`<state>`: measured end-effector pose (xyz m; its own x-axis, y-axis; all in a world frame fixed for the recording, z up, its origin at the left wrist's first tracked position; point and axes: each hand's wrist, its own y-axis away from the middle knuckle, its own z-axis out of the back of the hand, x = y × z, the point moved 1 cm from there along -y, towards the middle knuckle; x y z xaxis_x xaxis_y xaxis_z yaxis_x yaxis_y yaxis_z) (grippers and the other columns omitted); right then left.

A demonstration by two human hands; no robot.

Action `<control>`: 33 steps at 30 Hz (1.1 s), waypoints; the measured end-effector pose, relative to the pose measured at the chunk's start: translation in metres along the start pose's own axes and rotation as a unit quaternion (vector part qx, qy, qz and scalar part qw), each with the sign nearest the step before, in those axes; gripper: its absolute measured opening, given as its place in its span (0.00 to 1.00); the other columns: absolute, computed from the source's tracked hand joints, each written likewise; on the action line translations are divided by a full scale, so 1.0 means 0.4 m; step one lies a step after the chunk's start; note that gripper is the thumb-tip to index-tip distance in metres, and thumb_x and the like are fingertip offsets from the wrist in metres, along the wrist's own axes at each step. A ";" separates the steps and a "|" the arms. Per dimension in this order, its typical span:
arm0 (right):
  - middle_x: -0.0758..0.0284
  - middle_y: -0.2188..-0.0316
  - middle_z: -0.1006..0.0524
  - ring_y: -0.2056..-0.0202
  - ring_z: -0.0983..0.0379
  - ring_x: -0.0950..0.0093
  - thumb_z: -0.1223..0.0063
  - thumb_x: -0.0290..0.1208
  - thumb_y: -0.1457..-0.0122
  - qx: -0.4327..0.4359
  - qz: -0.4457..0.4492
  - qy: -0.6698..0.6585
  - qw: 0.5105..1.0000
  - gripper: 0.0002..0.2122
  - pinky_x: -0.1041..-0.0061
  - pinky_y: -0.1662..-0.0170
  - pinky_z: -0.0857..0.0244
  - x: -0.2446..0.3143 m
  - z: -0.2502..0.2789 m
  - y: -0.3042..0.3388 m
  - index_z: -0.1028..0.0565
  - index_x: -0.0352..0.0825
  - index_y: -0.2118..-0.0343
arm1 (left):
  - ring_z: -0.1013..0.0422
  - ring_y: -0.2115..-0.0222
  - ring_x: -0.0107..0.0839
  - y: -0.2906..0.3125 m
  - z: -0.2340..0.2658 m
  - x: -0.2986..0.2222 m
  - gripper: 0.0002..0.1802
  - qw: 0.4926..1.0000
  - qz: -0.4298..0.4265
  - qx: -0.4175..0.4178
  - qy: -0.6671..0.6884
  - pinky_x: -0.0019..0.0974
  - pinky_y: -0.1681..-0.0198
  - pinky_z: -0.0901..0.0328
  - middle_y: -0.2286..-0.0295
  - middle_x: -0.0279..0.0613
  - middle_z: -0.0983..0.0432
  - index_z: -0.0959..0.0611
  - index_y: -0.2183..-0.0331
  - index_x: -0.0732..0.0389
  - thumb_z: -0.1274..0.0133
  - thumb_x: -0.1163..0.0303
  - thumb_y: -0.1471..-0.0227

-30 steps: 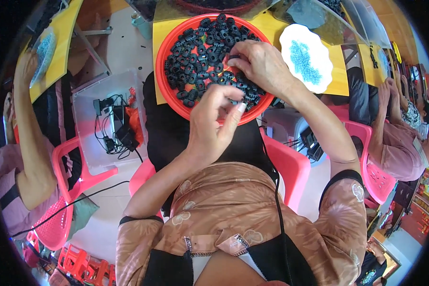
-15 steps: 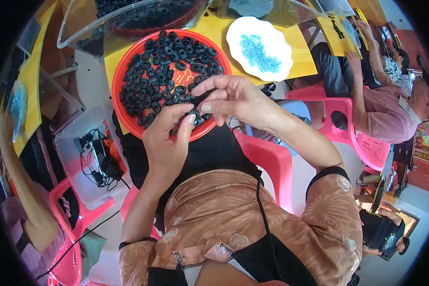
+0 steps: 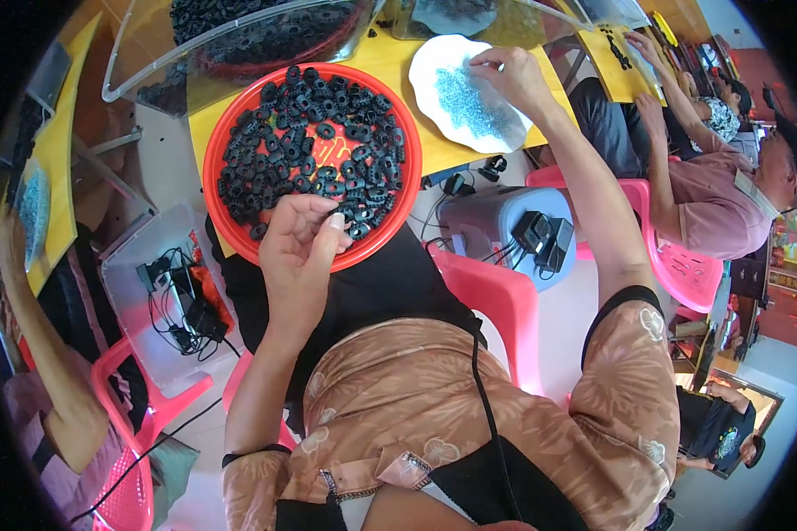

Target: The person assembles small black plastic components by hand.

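Note:
A red bowl (image 3: 214,199) holds many small black plastic pieces (image 3: 270,146) with holes in them, like cord locks. At the bowl's near edge, my left hand (image 3: 299,243) is closed, thumb and forefinger pinching what looks like one such black piece, mostly hidden by the fingertips. Farther right lies a white scalloped plate (image 3: 423,64) with a layer of tiny bluish bits, like small springs (image 3: 474,102). Over its far right part is my right hand (image 3: 515,81), fingertips pressed together in a pinch. Whatever sits between those fingertips is too small to make out.
Clear plastic bins (image 3: 239,40) with more black pieces stand behind the bowl on the yellow table (image 3: 434,159). A grey-blue stool (image 3: 469,221) with black adapters stands below right. Pink chairs (image 3: 505,301) and people sit on both sides. A bin with cables (image 3: 142,327) is at left.
My right hand has left my left hand and moved up and right onto the plate. My left hand has shifted slightly left at the bowl's near edge.

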<state>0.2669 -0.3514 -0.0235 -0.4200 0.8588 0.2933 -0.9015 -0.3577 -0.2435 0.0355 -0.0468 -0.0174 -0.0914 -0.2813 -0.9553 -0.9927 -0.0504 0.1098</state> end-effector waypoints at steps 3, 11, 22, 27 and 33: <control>0.56 0.73 0.21 0.72 0.23 0.64 0.43 0.27 0.52 -0.013 -0.006 0.026 1.000 0.08 0.71 0.64 0.29 0.003 -0.014 -0.008 0.19 0.34 0.69 | 0.31 0.73 0.19 0.000 0.003 0.001 0.07 1.000 0.000 -0.004 -0.001 0.23 0.68 0.35 0.71 0.34 0.30 0.28 0.63 0.64 0.52 0.81 0.47; 0.56 0.74 0.21 0.72 0.23 0.63 0.43 0.27 0.52 0.034 0.002 0.013 0.999 0.07 0.70 0.63 0.30 0.001 0.000 -0.016 0.19 0.34 0.70 | 0.32 0.73 0.19 -0.002 0.004 -0.003 0.07 1.000 0.006 -0.003 0.000 0.23 0.68 0.35 0.72 0.34 0.30 0.28 0.64 0.64 0.52 0.81 0.47; 0.53 0.77 0.23 0.73 0.25 0.57 0.45 0.27 0.54 -0.046 0.041 0.119 0.991 0.06 0.65 0.67 0.30 0.035 0.032 -0.004 0.23 0.29 0.74 | 0.30 0.71 0.19 0.005 -0.007 -0.012 0.10 1.000 0.014 0.003 0.003 0.24 0.67 0.33 0.68 0.37 0.26 0.26 0.59 0.66 0.52 0.80 0.46; 0.59 0.77 0.22 0.76 0.24 0.70 0.44 0.25 0.50 -0.036 0.016 0.041 0.998 0.07 0.73 0.70 0.31 0.126 0.078 0.056 0.23 0.30 0.68 | 0.30 0.71 0.19 0.003 0.006 0.000 0.10 1.000 0.023 0.016 -0.002 0.24 0.67 0.34 0.68 0.38 0.25 0.25 0.59 0.65 0.52 0.78 0.45; 0.70 0.74 0.21 0.73 0.27 0.85 0.48 0.20 0.45 0.208 -0.130 -0.478 0.844 0.07 0.85 0.68 0.33 0.401 0.092 0.186 0.21 0.30 0.64 | 0.29 0.72 0.20 0.007 -0.004 0.002 0.08 0.999 0.018 0.031 0.029 0.23 0.68 0.35 0.69 0.38 0.25 0.26 0.61 0.65 0.52 0.77 0.45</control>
<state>0.1285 -0.2538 0.0395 0.0847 0.3112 0.9466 -0.8518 -0.4704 0.2308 0.0326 -0.0487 -0.0172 -0.1234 -0.3370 -0.9334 -0.9921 0.0204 0.1238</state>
